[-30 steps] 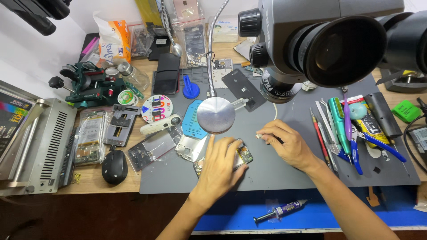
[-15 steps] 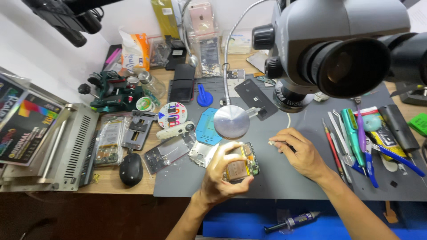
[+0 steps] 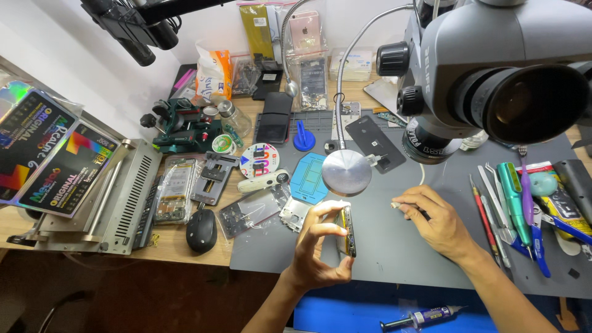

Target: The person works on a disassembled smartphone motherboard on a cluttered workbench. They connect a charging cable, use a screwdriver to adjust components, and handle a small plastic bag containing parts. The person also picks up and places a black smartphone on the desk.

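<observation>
Holding the phone frame (image 3: 346, 231) up on its edge above the grey mat (image 3: 394, 246), the left hand (image 3: 320, 246) has its grip clenched round the thin metal body, thumb on one long side and fingertips curled over the top, so the dark rim with its small cutouts faces upward. To my eye the steadying is what matters: the frame looks thin and rigid but easily twisted, so a light, even pinch along both long edges would serve better than pressure at one corner, and keeping it low over the mat would soften any slip. The right hand (image 3: 438, 222) rests on the mat just beside it, fingers closed on a small slim tool (image 3: 404, 205) with a pale tip showing past the fingertips; bracing the wrist on the rubbery mat as it does should keep that tip steady. A round polished metal disc (image 3: 346, 172) on a bendy stalk sits just behind the frame, beside a blue plastic tray (image 3: 308, 177). Bright-handled tweezers and screwdrivers (image 3: 512, 203) lie in a row to the right, and the large grey microscope head (image 3: 493, 68) looms overhead.
</observation>
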